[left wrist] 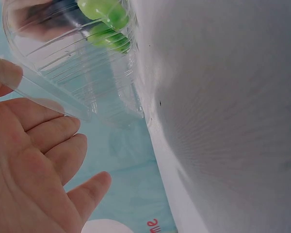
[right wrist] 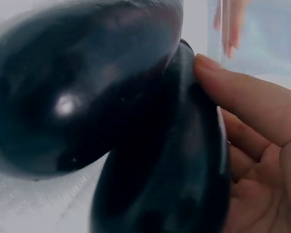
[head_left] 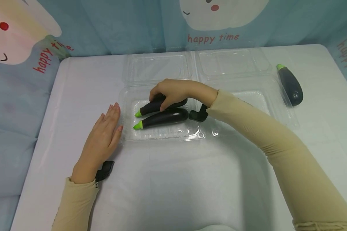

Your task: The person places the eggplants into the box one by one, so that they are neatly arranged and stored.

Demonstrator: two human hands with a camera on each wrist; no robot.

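Observation:
My right hand (head_left: 173,90) grips a dark eggplant (head_left: 151,106) with a green tip, thumb on the near side. That eggplant lies within the left clear plastic container (head_left: 159,139). Directly in front of it is a second eggplant (head_left: 167,117), tip also pointing left. In the right wrist view the held eggplant (right wrist: 169,165) overlaps the glossy round end of the other one (right wrist: 82,92). My left hand (head_left: 102,138) has its fingers extended at the container's left side. Seen from the left wrist, its fingertips are right at the clear rim (left wrist: 43,99), with green tips (left wrist: 106,14) beyond.
A second clear container (head_left: 266,99) stands to the right, partly hidden under my right sleeve. Both have raised lids (head_left: 162,65) at the back. Another eggplant (head_left: 290,85) lies at the far right on the white table (head_left: 173,192). A blue curtain (head_left: 118,25) hangs behind.

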